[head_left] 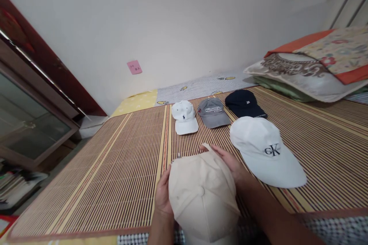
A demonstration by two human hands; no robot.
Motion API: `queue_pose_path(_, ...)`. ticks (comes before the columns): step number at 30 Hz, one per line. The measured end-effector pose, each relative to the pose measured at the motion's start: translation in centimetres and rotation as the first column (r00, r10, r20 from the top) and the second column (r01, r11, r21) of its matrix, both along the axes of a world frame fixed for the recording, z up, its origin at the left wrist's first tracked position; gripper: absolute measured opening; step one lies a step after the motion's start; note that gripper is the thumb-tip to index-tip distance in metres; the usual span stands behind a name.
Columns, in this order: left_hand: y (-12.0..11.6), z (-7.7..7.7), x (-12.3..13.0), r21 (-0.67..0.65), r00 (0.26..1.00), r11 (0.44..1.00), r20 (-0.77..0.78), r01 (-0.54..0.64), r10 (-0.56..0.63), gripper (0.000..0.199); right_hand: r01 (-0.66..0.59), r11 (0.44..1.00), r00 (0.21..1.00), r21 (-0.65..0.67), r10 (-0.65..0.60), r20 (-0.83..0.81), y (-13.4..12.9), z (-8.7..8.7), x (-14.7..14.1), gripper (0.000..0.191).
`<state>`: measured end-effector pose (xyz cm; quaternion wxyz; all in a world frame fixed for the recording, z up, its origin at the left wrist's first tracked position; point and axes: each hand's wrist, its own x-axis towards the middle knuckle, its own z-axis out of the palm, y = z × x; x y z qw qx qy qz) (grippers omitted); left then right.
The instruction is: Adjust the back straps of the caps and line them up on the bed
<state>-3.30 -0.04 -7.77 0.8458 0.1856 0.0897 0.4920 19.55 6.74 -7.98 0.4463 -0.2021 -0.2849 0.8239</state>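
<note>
A beige baseball cap is held up close to me over the near edge of the mat, its crown button facing me and its back strap pointing away. My left hand grips its left side, the fingers partly hidden by the cap. On the right side, my right hand is closed on the rim beside the strap. Beyond lie a small white cap with a dark logo, a grey cap with lettering and a black cap. Nearer on the right rests a white cap marked CK.
A striped bamboo mat covers the bed. Stacked pillows fill the far right corner. A pink note is stuck on the wall. To the left stand a glass-fronted cabinet and some stacked books.
</note>
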Motion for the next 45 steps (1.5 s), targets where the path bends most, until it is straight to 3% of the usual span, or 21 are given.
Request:
queue_pose_path(4,-0.1,-0.3,-0.2,-0.084,0.994,0.991,-0.048,-0.101,0.097,0.041,0.038,0.995,0.997,-0.093,-0.044,-0.063,-0.1,0.4,0.1,0.032)
queue_pose_path(9,-0.3,-0.2,-0.2,-0.204,0.973,0.957,-0.14,-0.207,0.181,0.033,0.12,0.992,0.992,-0.039,-0.119,0.034,-0.6,0.2,-0.1,0.032)
queue_pose_path(14,-0.1,0.0,-0.1,-0.155,0.979,0.97,-0.112,-0.186,0.17,0.036,0.017,0.999,0.999,-0.048,-0.019,-0.034,-1.0,0.7,0.0,0.033)
queue_pose_path(18,-0.2,0.2,0.0,-0.136,0.984,0.976,-0.083,-0.17,0.159,0.035,-0.038,0.999,0.999,0.026,0.039,-0.036,-1.5,1.4,0.2,0.036)
queue_pose_path(25,-0.4,0.3,0.0,-0.163,0.985,0.973,-0.08,-0.162,0.151,0.034,-0.119,0.988,0.989,0.097,0.127,-0.079,-2.4,2.1,0.8,0.058)
queue_pose_path(34,-0.5,0.5,0.6,-0.238,0.973,0.955,-0.185,-0.179,0.136,0.03,-0.112,0.992,0.994,0.051,0.112,0.003,-2.5,2.4,0.2,0.044)
queue_pose_path(39,-0.5,0.6,0.9,-0.253,0.96,0.943,-0.23,-0.217,0.159,0.028,-0.08,0.996,0.997,0.047,0.079,0.027,-2.3,2.2,0.1,0.04)
queue_pose_path(45,0.1,0.0,0.6,-0.257,0.955,0.934,-0.228,-0.246,0.189,0.026,0.094,0.996,0.995,0.004,-0.094,0.041,-1.5,1.7,0.2,0.041)
